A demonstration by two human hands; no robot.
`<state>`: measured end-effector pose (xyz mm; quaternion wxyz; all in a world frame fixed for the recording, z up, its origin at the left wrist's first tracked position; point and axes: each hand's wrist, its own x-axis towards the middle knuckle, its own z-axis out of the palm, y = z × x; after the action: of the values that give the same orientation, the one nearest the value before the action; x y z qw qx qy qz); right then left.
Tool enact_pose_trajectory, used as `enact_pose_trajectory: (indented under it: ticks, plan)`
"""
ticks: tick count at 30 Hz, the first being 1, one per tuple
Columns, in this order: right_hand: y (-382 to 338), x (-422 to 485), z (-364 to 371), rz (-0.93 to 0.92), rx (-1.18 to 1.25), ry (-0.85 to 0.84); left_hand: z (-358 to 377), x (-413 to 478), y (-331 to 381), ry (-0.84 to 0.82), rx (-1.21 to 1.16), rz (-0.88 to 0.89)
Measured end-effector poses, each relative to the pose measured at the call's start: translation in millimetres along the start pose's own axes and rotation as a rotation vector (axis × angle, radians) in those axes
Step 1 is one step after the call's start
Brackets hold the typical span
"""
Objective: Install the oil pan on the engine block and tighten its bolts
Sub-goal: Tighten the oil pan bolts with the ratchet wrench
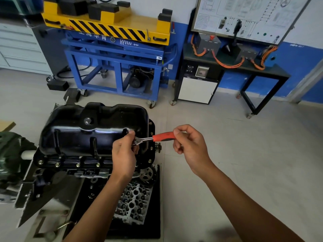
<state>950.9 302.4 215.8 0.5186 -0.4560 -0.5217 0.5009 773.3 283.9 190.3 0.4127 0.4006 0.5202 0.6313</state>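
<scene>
Black oil pan (94, 130), likely rigid and slick, is best held by its flange; left hand (124, 154) pinches the ratchet (157, 137) head, right hand (188, 144) grips its handle.

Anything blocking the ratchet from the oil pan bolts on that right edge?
Nothing visible. The right hand holds the ratchet by its red handle; the left hand pinches its head at the oil pan right corner. That grip hides what lies beneath it; neighbouring flange bolts sit exposed.
</scene>
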Motion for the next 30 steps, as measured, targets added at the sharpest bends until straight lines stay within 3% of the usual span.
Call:
enact_pose_trajectory:
  ticks: [9,18,24,30]
  plan:
    - [4,-24,-4,0.013,-0.027,0.047,2,-5,-8,-0.026,-0.035,0.027]
    - [17,-66,-2,-0.033,-0.110,0.067,-9,-1,-1,-0.193,0.071,0.244]
    - [18,-77,2,-0.027,-0.136,-0.041,-9,6,0,-0.206,-0.020,0.063]
    - [6,-25,-4,0.008,-0.190,0.072,-10,10,1,-0.296,-0.196,-0.027]
